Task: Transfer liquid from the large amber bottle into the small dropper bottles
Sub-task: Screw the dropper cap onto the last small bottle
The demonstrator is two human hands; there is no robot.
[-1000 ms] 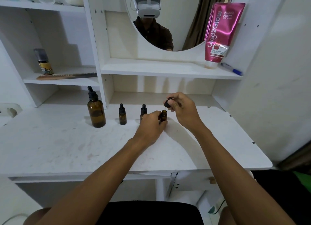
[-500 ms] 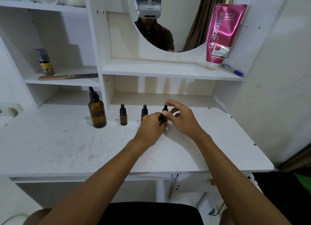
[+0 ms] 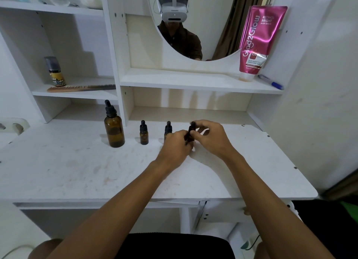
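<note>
1. the fingers (image 3: 201,124) of the right hand (image 3: 211,139) are curled and pinch the black dropper cap (image 3: 192,127) from its three o'clock side
2. the fingers (image 3: 182,135) of the left hand (image 3: 174,147) are wrapped round the body of the same small dropper bottle (image 3: 188,137) from its nine o'clock side, and they hide most of its glass
3. this bottle is between the two hands, low over the worktop (image 3: 77,171); whether its base touches the surface cannot be told
4. just at nine o'clock of it a second small bottle (image 3: 168,127) stands capped, its lower half behind the left knuckles
5. further toward nine o'clock a third small bottle (image 3: 144,135) stands capped on the worktop, apart from the hands
6. further still at nine o'clock the large amber bottle (image 3: 114,131) stands upright with its black dropper top on, just in front of the white upright panel (image 3: 118,65)
7. at twelve o'clock of the hands there is a shelf (image 3: 174,80) with an oval mirror (image 3: 203,16) above it
8. at one o'clock a pink tube (image 3: 257,39) stands cap down on that shelf, with a blue pen (image 3: 271,82) just beside it
9. at ten o'clock a side shelf (image 3: 77,95) carries a comb (image 3: 81,87) and, behind it, a small can (image 3: 55,71)
</note>
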